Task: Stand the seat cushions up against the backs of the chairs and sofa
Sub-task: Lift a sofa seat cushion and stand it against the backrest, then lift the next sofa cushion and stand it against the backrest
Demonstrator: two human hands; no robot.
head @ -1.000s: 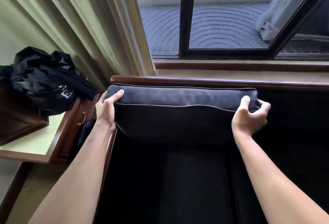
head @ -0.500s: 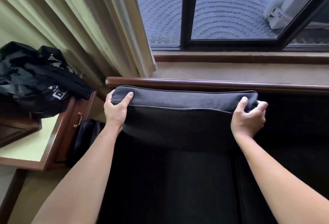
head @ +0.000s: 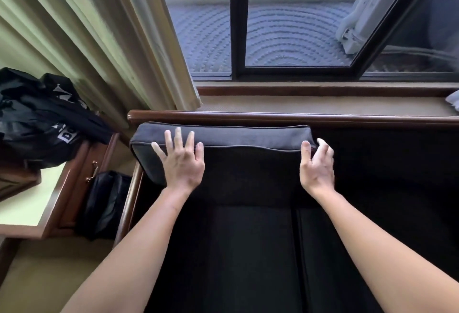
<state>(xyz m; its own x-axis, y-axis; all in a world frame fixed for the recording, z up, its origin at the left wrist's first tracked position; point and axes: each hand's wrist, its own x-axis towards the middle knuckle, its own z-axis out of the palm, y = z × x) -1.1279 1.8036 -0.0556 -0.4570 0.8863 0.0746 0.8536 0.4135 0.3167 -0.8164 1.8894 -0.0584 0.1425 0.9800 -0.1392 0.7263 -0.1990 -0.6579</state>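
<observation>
A dark grey seat cushion [head: 248, 136] stands on edge against the sofa's dark wooden back rail [head: 298, 117], at the sofa's left end. My left hand [head: 182, 161] lies flat on the cushion's front face near its top left, fingers spread. My right hand [head: 316, 163] is at the cushion's top right corner, fingers apart, with only the thumb near the edge; it grips nothing. Below the cushion the bare black sofa base [head: 253, 250] shows.
A wooden side table [head: 37, 213] with a black bag [head: 37, 118] on it stands to the left, with another black bag [head: 104, 203] between it and the sofa's wooden arm [head: 129, 203]. Curtains [head: 99, 39] and a window [head: 285, 26] are behind the sofa.
Both hands have let go of the cushion's top edge. My left hand moved right and now rests flat on its face; my right hand has opened at the corner.
</observation>
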